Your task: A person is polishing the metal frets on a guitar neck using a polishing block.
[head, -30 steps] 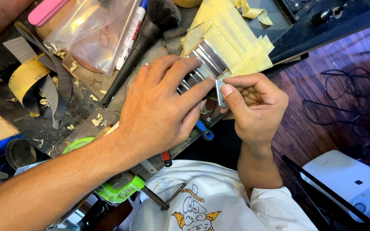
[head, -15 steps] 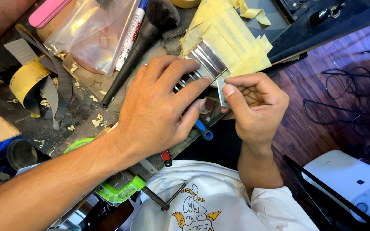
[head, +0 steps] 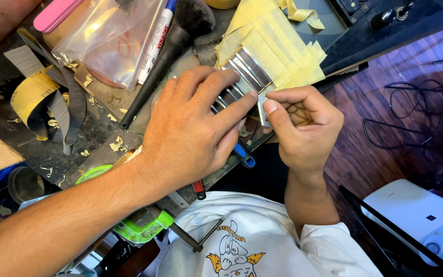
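**A:** At the middle of the bench [head: 103, 131], the left hand [head: 190, 133] lies flat, palm down, fingers spread over the dark neck piece with metal frets [head: 247, 69]. Nothing is pinched in that grip; the fingers are apart and pressing down.

**B:** And right beside it, the right hand [head: 303, 123] is curled, thumb against a small thin metal piece [head: 261, 109] at the edge of the frets. The grip is together on that piece, touching the left index fingertip.

**A:** The fretted part sits just above both hands, with strips of yellow masking tape [head: 283, 46] layered over its far end.

**B:** Left of the hands, a black brush [head: 165, 56] lies slanted, its bristles up top, next to a white marker [head: 156, 38] resting on a clear plastic bag [head: 106, 36].

**A:** Further left, a curl of yellow sandpaper strip [head: 32, 95] sits on the bench, among scattered shavings.

**B:** Near the front edge, below the left wrist, a green tool [head: 142, 225] pokes out, and a blue handle [head: 243, 154] shows just under the left fingers.
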